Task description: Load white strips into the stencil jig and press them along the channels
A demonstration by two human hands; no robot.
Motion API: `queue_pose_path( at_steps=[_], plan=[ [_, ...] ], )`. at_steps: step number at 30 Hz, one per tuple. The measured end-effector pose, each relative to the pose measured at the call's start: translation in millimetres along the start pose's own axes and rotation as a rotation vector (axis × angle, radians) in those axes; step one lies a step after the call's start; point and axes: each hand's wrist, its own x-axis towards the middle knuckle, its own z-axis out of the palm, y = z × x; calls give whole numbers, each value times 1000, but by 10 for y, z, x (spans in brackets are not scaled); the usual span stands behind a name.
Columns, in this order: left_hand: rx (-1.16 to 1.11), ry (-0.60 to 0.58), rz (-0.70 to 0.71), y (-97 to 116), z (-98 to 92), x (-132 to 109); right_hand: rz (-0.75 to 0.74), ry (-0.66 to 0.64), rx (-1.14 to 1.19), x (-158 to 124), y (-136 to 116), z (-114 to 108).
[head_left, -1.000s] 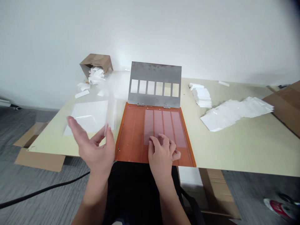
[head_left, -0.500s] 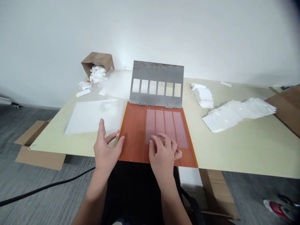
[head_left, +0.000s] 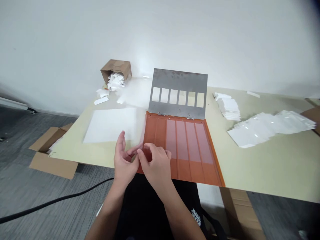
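An orange tray [head_left: 197, 173] with long grooves lies at the table's front edge; several translucent strips [head_left: 182, 141] rest in its right grooves. Hinged to its back, a grey metal plate [head_left: 180, 80] with a row of rectangular windows stands raised. At the tray's left front corner my left hand [head_left: 126, 163] points its fingers up, its thumb and a finger pinched around something thin and clear that I cannot make out. My right hand [head_left: 156, 163] meets it there over the tray, thumb and forefinger curled close together; what they hold is too small to tell.
Left of the tray lies a translucent sheet stack [head_left: 110, 125]. A cardboard box [head_left: 116, 66] spilling white pieces stands behind it. To the right are white cards [head_left: 228, 106] and fanned clear sleeves [head_left: 265, 128]. An open carton [head_left: 55, 163] sits on the floor at left.
My right hand has moved left from over the strips to my left hand, and their fingertips now meet. The view has shifted, so the table things appear further right.
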Motion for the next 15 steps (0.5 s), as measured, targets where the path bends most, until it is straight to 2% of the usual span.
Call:
queue_pose_path(
  at_steps=[6, 10, 15],
  plan=[
    [-145, -31, 4, -69, -88, 17, 13, 60, -51, 31, -103, 121],
    [-190, -78, 12, -81, -145, 5, 60, 48, -11, 13, -128, 136],
    [-175, -51, -34, -89, -151, 7, 95, 47, 4, -18, -164, 133]
  ],
)
